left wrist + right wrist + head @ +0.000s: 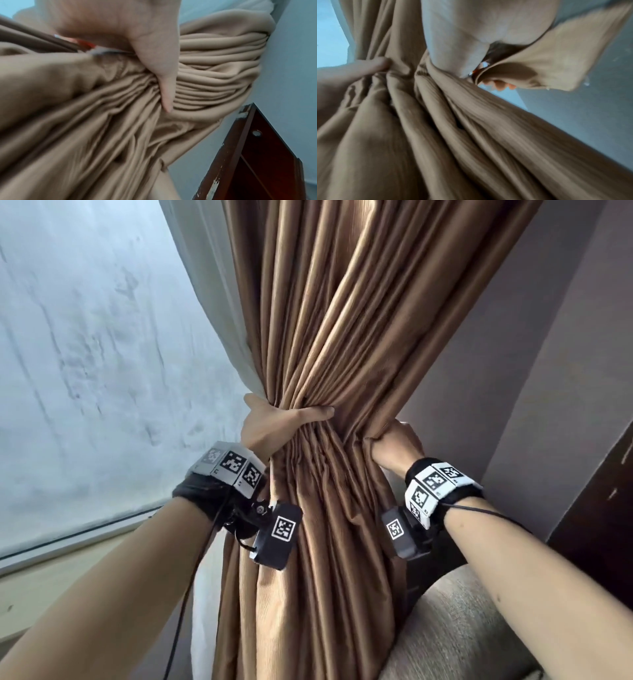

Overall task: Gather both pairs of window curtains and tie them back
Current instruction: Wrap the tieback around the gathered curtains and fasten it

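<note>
The brown curtain (318, 344), hanging beside the window (85, 354), is bunched at its middle. It is gripped by the left hand (270, 422) from the left and the right hand (394, 443) from the right.

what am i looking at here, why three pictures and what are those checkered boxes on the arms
No machine: a person wears three cameras. The head view looks down at both arms; the checkered boxes are wrist bands with marker patterns and small cameras. The other two pictures come from those wrist cameras, looking along each hand. The left hand grips the gathered brown curtain at its pinched waist. The right hand holds a matching fabric band at the bunch's right side, probably the tie-back. Left of them is a window.
</note>
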